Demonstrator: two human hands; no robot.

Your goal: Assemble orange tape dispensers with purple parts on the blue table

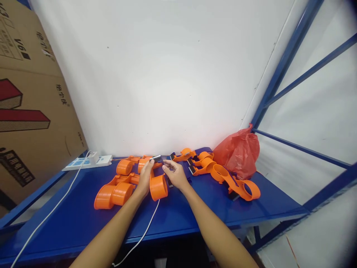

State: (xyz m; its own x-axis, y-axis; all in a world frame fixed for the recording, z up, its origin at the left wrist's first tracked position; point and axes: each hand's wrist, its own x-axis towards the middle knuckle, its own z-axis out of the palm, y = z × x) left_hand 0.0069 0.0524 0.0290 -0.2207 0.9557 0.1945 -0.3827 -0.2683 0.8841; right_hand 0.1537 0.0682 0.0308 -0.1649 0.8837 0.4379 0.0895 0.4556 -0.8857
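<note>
An orange tape dispenser (158, 188) with a dark toothed head is held up over the blue table (83, 223). My left hand (145, 176) is closed around its neck, with the thumb by the blade end. The fingertips of my right hand (175, 174) are bent against the dark blue part beside that blade. What exactly they pinch is too small to make out. Left of my hands lie several orange tape dispensers (106, 196). Several more tape dispensers (220, 172), some with dark blades showing, spread out to the right.
A red plastic bag (238, 152) stands at the back right, by a blue metal frame (264, 108). At the back left a white power strip (104, 160) has a plug in it. A white cable (55, 208) runs over the table. A large cardboard box (33, 93) rises on the left.
</note>
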